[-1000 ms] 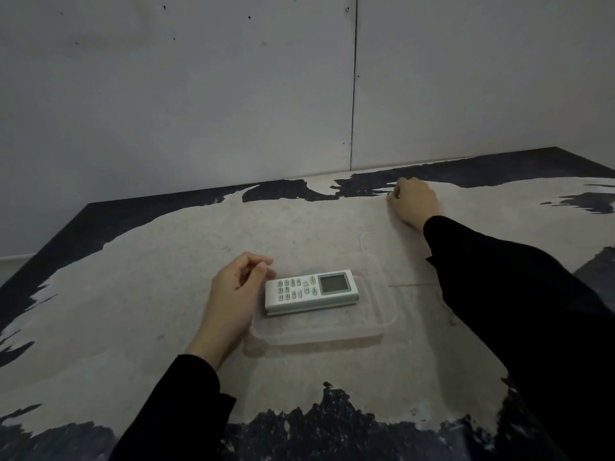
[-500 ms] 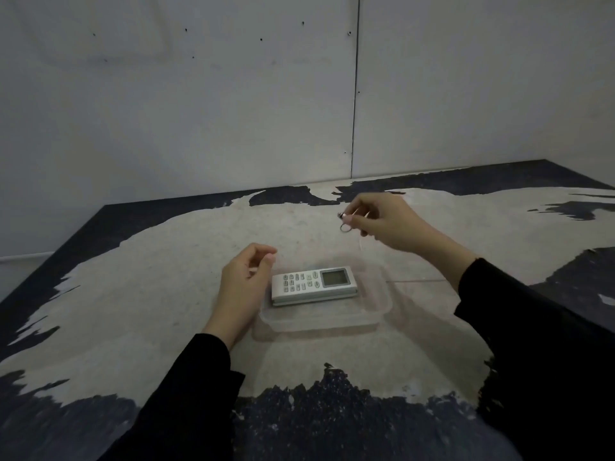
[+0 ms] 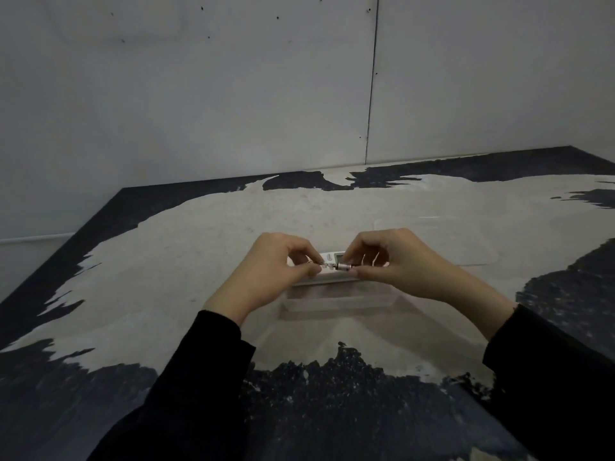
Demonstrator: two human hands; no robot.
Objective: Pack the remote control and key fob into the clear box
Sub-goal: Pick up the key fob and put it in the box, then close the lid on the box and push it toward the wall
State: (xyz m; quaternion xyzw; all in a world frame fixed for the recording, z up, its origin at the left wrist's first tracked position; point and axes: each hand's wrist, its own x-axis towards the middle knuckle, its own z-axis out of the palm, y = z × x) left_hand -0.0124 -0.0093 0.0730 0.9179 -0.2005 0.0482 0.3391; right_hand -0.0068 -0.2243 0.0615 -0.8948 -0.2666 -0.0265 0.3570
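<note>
Both hands, left hand [image 3: 269, 274] and right hand [image 3: 396, 264], pinched the key fob [image 3: 342, 267] above the remote control [image 3: 334, 257] in the clear box [image 3: 339, 301]; lowering it in seemed next.

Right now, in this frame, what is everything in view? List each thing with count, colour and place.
white rectangular remote control: one, white with a small screen, lying in the box, mostly hidden behind the hands.
clear plastic box: one, transparent, centre of the table.
clear flat lid: one, transparent, on the table right of the box.
small metallic key fob: one, silvery and dark, pinched between both hands above the remote.
worn table: one, beige with black patches.
wall: grey panels behind.
left hand: one, black sleeve.
right hand: one, black sleeve.
</note>
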